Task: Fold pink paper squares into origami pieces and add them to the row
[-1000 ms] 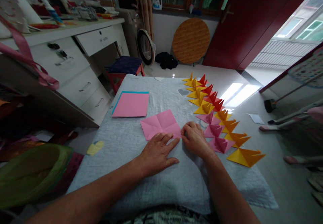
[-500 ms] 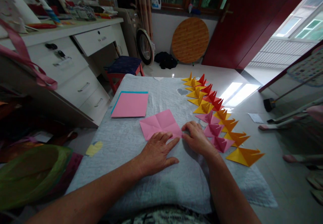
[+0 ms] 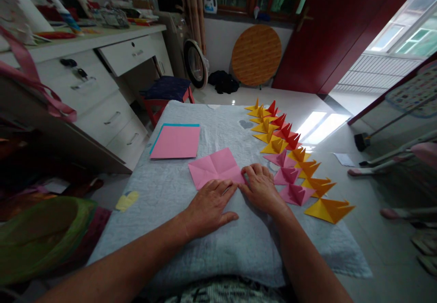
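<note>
A creased sheet of pink origami paper lies on the cloth-covered table in front of me. My left hand rests flat on its near edge, fingers stretched out and thumb apart. At the sheet's right corner, my right hand is closed, with bent fingers and thumb at the paper; the corner itself is partly hidden. Beyond the left hand sits a stack of square origami paper, pink on top with a blue edge showing. Right of my right hand stand folded pink paper cranes.
Rows of yellow paper cranes and red paper cranes run along the table's right side, with orange-yellow ones nearest me. A stool stands past the far left corner. A green-rimmed bin is at lower left.
My right hand has moved slightly left, closer to the left hand, at the sheet's right corner. The left hand has shifted a little left. The pink sheet looks almost unchanged.
</note>
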The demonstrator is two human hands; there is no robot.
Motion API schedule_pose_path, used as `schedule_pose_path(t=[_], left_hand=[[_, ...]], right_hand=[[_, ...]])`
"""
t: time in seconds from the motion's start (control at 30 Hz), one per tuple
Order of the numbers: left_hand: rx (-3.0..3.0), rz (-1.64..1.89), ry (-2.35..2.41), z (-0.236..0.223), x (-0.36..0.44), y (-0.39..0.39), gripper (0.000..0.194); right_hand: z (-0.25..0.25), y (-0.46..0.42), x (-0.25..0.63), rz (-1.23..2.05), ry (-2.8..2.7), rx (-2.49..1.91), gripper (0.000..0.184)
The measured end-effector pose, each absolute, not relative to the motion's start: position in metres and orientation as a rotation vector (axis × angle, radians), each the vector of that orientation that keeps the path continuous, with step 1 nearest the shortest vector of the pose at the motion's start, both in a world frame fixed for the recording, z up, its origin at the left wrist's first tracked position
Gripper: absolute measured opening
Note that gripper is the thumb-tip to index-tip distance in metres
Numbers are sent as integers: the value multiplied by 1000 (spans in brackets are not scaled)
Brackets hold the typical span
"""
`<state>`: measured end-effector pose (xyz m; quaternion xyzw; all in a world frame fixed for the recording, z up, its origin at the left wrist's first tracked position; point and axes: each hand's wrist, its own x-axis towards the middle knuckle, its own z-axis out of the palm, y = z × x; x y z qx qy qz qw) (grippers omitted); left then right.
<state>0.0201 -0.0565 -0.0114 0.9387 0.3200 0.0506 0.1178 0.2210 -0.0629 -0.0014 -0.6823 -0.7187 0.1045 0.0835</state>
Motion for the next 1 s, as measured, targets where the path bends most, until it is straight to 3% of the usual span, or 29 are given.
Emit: schedule_pose_path(t=[0.23, 0.47, 0.57, 0.7, 0.87, 1.0], left_hand=[[2808, 220, 976, -12, 14, -57, 68], [2924, 283, 1179, -2, -2, -53, 37], [2874, 405, 1274, -2, -9, -42, 27], [2616, 763, 1352, -4, -22, -19, 21], [2302, 977, 1270, -6, -37, -2, 35], [2204, 960, 1112, -10, -46, 2, 73]], right_hand=[[-6, -63, 223, 308, -2141, -2013, 43], [-13, -61, 230, 282, -2113, -1927, 51], [-12, -59, 227, 264, -2055, -1915, 46], [-3, -61, 212, 280, -2095, -1777, 25], [3, -63, 197, 398, -2156, -1684, 20], [-2, -62, 197, 464, -2088, -1622, 15]])
